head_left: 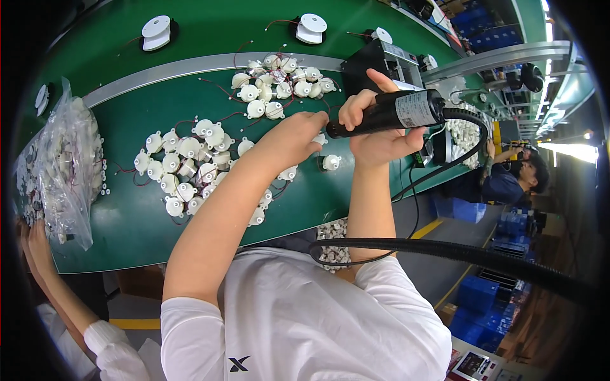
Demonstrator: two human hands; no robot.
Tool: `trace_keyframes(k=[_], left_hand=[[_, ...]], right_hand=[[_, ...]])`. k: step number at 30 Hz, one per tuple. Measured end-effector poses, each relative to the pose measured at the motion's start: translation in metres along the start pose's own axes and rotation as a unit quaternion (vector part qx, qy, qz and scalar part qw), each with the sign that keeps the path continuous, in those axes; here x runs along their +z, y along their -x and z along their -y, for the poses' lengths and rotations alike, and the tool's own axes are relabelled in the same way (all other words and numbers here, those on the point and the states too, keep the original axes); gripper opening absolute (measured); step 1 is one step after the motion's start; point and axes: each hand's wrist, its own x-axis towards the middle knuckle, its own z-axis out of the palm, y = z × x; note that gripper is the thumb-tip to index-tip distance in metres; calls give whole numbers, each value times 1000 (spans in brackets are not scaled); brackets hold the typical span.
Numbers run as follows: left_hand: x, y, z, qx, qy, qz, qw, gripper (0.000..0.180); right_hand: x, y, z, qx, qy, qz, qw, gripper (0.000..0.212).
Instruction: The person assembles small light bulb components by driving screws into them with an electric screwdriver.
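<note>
My right hand (376,136) grips a black electric screwdriver (413,111), held nearly level, its tip pointing left. A thick black cable runs from its back end. My left hand (295,141) is closed at the screwdriver's tip, the fingers pinched on a small white motor (321,138) that they mostly hide. Beside my hands a single white motor (330,162) rests on the green bench. Left of my left forearm spreads a pile of white round motors (189,148) with thin red and dark wires. A second pile (273,82) sits beyond my left hand.
A clear plastic bag (67,171) of white parts lies at the bench's left end, beside a co-worker's hands (37,244). White and black units (157,33) stand beyond a metal rail (171,71). A black device (384,63) is at the back. Another person (508,181) works at the right.
</note>
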Motion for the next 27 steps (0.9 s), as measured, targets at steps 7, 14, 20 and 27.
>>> trace_keyframes(k=[7,14,20,27], left_hand=[[2,0,3,19,2,-11,1000,47],[0,1,1,12,3,-6,1000,48],[1,2,3,6,3,-6,1000,49],[-2,0,-2,-18,5,9,1000,49]], right_hand=[[-7,1,-6,-1,-9,11,1000,114],[-2,3,-7,-10,7,-9,1000,102],[-1,2,-8,2,1,-22,1000,99],[-1,1,-10,3,-8,-37,999,103]])
